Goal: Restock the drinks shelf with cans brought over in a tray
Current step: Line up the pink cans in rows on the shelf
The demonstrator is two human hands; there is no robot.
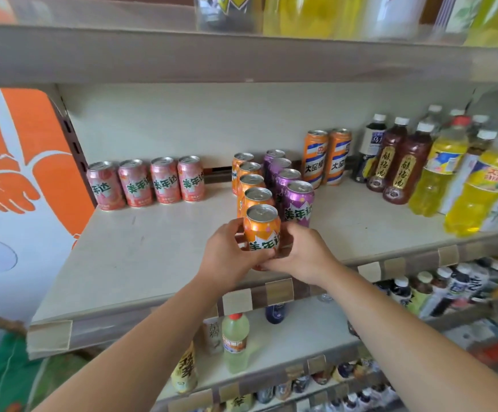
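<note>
An orange can [262, 226] stands upright on the middle shelf [140, 263], at the front of a row of orange cans [252, 185]. My left hand [229, 257] grips its left side and my right hand [304, 254] grips its right side, fingers curled round the lower half. A row of purple cans [296, 200] runs beside it on the right. Several pink cans [146, 182] stand in a line at the back left. The tray is out of view.
Two tall orange-and-white cans [326, 157] stand at the back. Dark tea bottles [399, 171] and yellow drink bottles [476, 188] crowd the shelf's right end. An upper shelf [241, 59] hangs overhead. Lower shelves hold more bottles [235, 340]. An orange-and-white panel [18, 173] stands at the left.
</note>
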